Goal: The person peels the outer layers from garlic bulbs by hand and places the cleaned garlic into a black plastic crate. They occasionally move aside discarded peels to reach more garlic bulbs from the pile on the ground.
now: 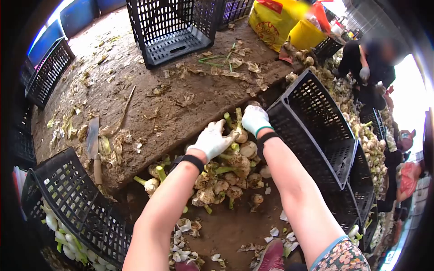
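My left hand (210, 141), in a white glove, reaches over a heap of garlic bulbs (226, 178) with soil-stained skins and cut green stems. Its thumb and forefinger are apart, the thumb touching the bulbs by an upright stem. My right hand (254, 119), gloved too, is at the heap's far right side beside a tilted black crate (307, 131). Its fingers curl down over something brown that I cannot make out. A garlic bulb with a thick stem (240, 131) stands between both hands.
A knife (93, 140) with a wooden handle lies on the soil-covered ledge (167, 104). Peeled bulbs (68, 244) are by the lower-left black crate (81, 198). Another black crate (174, 45) stands ahead, near yellow bags (275, 25). At right, a person (373, 67) works by more garlic.
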`<state>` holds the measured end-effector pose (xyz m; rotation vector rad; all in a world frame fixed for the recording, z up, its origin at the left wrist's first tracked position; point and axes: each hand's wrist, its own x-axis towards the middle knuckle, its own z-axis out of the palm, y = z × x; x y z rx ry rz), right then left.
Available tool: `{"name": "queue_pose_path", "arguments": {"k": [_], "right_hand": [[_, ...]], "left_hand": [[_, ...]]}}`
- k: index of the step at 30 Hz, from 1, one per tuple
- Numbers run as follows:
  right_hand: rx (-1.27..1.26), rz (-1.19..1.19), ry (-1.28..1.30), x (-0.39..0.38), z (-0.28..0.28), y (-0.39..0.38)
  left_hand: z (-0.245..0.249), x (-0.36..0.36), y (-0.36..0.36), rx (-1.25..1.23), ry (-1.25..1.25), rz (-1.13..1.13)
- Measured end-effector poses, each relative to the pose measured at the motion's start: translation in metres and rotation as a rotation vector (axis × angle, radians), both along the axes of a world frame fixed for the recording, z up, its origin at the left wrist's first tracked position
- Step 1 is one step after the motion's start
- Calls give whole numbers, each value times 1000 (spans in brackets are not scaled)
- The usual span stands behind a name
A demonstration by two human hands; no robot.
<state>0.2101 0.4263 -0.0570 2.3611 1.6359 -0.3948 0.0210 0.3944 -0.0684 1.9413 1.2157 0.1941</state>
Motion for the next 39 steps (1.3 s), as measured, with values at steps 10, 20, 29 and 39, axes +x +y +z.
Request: {"name": "queue_pose_path", "arguments": {"k": [10,20,29,39], "right_hand": [[104,379,308,-1,-17,-81],[-9,354,510,-14,-12,-227],[-236,348,620,-22,33,-318],[81,17,1502,-39,221,-361]], "left_hand": [[-22,-22,-20,-214,-214,-154],[1,-48,-143,-105,-55,-316],[43,-116,-168,435,-217,266],[125,-114,-230,-371,-894,-15]]}}
